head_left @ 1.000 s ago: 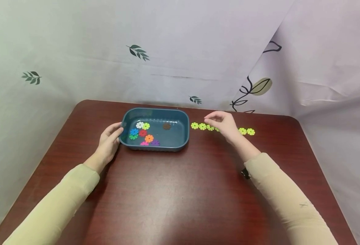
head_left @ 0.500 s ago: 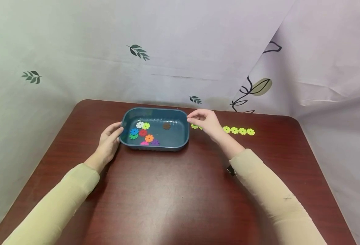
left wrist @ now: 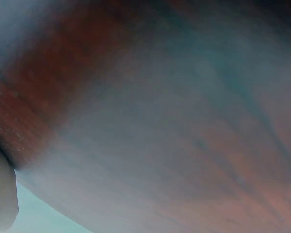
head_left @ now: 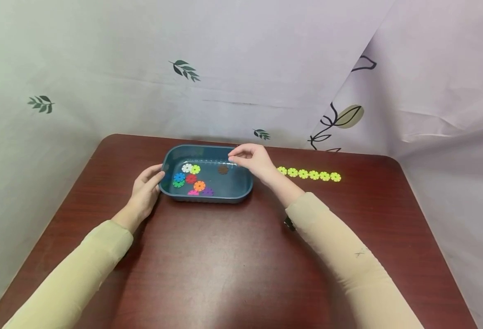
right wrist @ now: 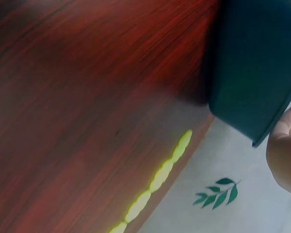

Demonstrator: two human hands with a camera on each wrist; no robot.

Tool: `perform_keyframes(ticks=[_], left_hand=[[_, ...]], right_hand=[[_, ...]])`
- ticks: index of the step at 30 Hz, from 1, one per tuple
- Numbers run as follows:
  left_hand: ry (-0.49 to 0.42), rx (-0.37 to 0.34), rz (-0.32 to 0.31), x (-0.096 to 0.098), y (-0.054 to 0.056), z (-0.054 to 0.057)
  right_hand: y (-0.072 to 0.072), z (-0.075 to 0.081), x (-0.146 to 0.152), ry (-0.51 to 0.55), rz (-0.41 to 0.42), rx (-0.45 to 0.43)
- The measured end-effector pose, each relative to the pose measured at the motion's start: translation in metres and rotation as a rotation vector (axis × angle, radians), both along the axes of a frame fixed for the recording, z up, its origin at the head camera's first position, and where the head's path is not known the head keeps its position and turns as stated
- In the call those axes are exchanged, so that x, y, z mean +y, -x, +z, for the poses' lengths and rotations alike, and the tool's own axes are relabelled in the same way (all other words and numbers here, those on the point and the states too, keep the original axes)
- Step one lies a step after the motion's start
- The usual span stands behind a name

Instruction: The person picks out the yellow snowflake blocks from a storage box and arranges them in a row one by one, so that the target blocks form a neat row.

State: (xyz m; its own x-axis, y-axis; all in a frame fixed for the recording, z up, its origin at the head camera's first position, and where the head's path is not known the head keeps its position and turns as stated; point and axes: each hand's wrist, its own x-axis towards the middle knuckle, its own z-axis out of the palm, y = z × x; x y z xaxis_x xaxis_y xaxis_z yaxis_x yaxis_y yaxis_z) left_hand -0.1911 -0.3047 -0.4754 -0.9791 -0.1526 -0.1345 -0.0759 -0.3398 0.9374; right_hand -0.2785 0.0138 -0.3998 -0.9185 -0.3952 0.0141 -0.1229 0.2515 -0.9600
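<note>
A dark teal plastic tray (head_left: 241, 197) stands near the table's back edge with several flower-shaped plastic discs inside. At its left end my left hand (head_left: 144, 189) holds the rim, the thumb on top and the fingers along the outside. My right hand (head_left: 254, 161) is over the tray's right back corner, its fingertips above the brown disc (head_left: 223, 169). Thumb and forefinger are close together, and nothing shows between them. White (head_left: 187, 168), yellow (head_left: 195, 169), red (head_left: 191, 178) and orange (head_left: 199, 186) discs lie toward the left. The left wrist view is a blur.
A straight row of yellow flower discs (head_left: 314, 175) lies on the table right of the tray; the right hand and forearm hide its left end. The dark red wooden table (head_left: 208, 256) meets a pale leaf-printed cloth (head_left: 233, 68) behind it.
My right hand has moved left from above the yellow row to over the tray's right side, uncovering more of the row. The left hand and tray have stayed in place.
</note>
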Motion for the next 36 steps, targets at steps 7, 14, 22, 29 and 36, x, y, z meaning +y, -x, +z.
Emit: perform_keyframes(ticks=[7, 14, 22, 29, 36], left_hand=[[0.009, -0.004, -0.004, -0.002, 0.000, -0.001], [0.012, 0.005, -0.006, -0.001, -0.001, -0.002], [-0.002, 0.015, -0.006, 0.000, -0.001, -0.003], [0.021, 0.015, -0.008, -0.001, 0.000, -0.002], [-0.012, 0.016, -0.008, -0.001, -0.001, -0.001]], right_hand=[[0.007, 0.000, -0.024, -0.008, 0.022, -0.051], [0.012, -0.005, -0.046, -0.045, 0.038, -0.048], [0.016, -0.018, -0.071, -0.168, 0.055, 0.020], [0.016, -0.022, -0.088, -0.292, 0.121, 0.131], [0.014, -0.031, -0.095, -0.371, 0.169, 0.196]])
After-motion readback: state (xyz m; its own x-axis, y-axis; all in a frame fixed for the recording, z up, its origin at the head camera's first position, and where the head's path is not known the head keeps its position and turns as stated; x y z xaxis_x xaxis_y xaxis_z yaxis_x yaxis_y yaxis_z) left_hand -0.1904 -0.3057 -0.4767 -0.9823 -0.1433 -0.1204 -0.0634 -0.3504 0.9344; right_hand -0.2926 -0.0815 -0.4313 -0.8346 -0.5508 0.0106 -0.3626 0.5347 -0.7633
